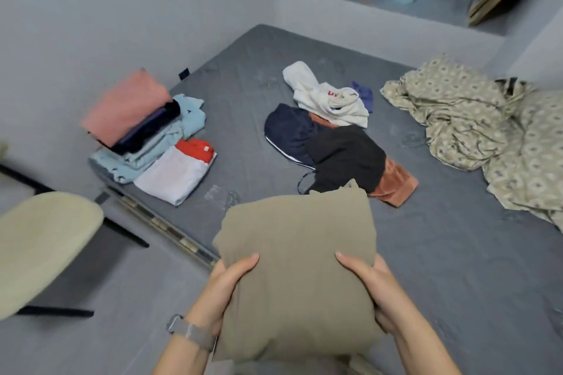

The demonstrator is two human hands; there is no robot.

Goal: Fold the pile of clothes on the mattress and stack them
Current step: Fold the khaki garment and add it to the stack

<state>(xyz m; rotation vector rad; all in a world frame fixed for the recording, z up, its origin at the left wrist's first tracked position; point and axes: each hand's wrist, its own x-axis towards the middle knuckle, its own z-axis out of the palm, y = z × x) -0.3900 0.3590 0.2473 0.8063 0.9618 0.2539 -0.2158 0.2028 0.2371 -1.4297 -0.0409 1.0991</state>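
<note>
A folded olive-tan garment (297,256) is held up in front of me over the near edge of the grey mattress (426,253). My left hand (224,289) grips its left side, thumb on top. My right hand (371,286) grips its right side the same way. A stack of folded clothes (143,128), pink on top, with a white and red folded piece (179,170) beside it, lies at the mattress's left edge. An unfolded pile (329,143) of white, navy, black and rust garments lies in the middle.
A crumpled patterned bedsheet (475,128) covers the right side of the mattress. A cream chair seat (39,240) stands on the floor at the left. A raised ledge (396,0) at the back holds a purple cloth and clutter. Grey walls close in on the left.
</note>
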